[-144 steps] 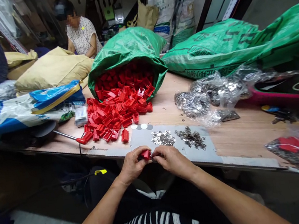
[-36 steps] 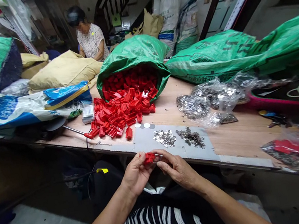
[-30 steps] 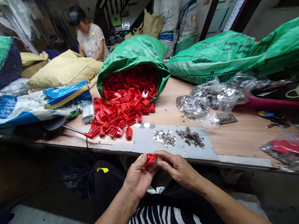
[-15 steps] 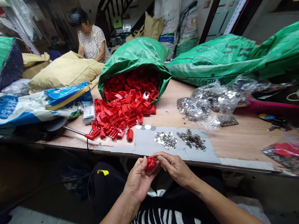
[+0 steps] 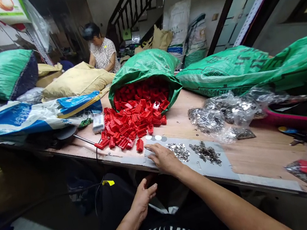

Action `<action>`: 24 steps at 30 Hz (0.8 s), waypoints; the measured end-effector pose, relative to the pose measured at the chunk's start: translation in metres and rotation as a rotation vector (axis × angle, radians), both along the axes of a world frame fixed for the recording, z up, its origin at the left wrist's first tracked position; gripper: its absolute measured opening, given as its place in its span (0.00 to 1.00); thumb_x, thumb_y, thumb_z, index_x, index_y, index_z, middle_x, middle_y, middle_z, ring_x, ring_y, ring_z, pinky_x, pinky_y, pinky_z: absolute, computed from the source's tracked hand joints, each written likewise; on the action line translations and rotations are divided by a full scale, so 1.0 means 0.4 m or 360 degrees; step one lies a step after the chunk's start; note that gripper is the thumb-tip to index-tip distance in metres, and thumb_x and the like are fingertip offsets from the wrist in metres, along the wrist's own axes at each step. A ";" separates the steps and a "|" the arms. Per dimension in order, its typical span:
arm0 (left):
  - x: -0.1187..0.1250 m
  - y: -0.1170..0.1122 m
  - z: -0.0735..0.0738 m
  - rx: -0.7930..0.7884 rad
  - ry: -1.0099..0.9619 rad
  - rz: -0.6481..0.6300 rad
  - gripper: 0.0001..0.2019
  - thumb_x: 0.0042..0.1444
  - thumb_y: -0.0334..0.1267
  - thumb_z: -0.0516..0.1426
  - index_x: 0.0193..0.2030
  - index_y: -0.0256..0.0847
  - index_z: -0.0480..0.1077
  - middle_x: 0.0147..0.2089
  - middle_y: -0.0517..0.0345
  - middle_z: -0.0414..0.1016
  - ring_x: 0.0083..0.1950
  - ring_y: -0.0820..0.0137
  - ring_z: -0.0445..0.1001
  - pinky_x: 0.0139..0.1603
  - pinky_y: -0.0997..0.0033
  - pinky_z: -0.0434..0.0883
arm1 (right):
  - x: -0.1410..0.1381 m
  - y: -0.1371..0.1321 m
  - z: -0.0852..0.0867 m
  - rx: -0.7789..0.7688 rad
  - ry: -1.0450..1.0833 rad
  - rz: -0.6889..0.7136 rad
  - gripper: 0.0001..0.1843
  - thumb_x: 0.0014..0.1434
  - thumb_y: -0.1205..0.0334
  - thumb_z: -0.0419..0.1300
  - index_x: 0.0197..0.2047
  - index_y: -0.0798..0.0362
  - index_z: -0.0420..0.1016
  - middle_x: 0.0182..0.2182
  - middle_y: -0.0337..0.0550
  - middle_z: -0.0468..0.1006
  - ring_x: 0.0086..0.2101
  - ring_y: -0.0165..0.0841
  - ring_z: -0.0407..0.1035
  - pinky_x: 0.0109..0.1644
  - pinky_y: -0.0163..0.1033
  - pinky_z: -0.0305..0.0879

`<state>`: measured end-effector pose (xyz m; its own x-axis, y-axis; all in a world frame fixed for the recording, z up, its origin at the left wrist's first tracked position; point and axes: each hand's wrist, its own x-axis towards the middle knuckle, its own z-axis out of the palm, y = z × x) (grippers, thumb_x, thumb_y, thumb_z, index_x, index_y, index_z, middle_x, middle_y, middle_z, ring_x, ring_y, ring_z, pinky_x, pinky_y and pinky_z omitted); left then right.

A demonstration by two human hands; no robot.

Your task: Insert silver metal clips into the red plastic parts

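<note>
My left hand [image 5: 144, 199] hovers over my lap below the table edge, thumb and fingers apart, with nothing visible in it. Over the grey mat, my right hand [image 5: 165, 159] stretches its fingers leftward, and I see nothing in its grasp. Its fingertips are close to a single red plastic part [image 5: 139, 145] at the front of the heap of red parts [image 5: 122, 124]. Beside that hand lies a pile of shiny flat metal pieces [image 5: 179, 151]. Farther right is a darker pile of small metal pieces [image 5: 206, 152].
Red parts spill from a green sack [image 5: 145, 63]. Clear bags of metal pieces [image 5: 207, 117] lie to the right. A red-tipped metal rod [image 5: 85, 139] juts out at the left. Across the table, another person [image 5: 103, 54] sits behind a tan sack [image 5: 77, 80].
The red part my hands held together is out of sight. My right hand has moved forward onto the mat, while my left has dropped lower and opened. The view has tilted up slightly.
</note>
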<state>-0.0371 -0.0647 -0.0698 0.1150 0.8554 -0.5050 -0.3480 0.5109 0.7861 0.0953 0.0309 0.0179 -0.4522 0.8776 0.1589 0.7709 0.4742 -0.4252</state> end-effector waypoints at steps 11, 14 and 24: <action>-0.008 0.004 0.061 0.0296 0.0025 0.0152 0.18 0.47 0.42 0.65 0.43 0.36 0.72 0.42 0.50 0.75 0.39 0.68 0.77 0.43 0.69 0.70 | -0.066 0.048 0.035 -0.0003 -0.0252 -0.0005 0.10 0.65 0.59 0.53 0.46 0.49 0.72 0.42 0.43 0.75 0.39 0.33 0.71 0.38 0.35 0.61; -0.009 0.006 0.080 0.0545 0.0102 0.0313 0.20 0.50 0.40 0.64 0.50 0.41 0.68 0.42 0.54 0.74 0.42 0.67 0.76 0.45 0.68 0.71 | -0.038 -0.001 0.041 -0.0053 0.0077 -0.0042 0.08 0.63 0.59 0.55 0.40 0.51 0.73 0.36 0.41 0.76 0.36 0.31 0.69 0.39 0.33 0.60; 0.017 0.003 0.117 0.0997 0.0544 0.0142 0.13 0.47 0.31 0.64 0.40 0.47 0.78 0.46 0.53 0.76 0.54 0.58 0.70 0.61 0.61 0.63 | 0.038 -0.209 0.039 -0.0534 0.0810 -0.0077 0.10 0.60 0.60 0.57 0.31 0.55 0.73 0.25 0.36 0.74 0.26 0.26 0.64 0.31 0.30 0.58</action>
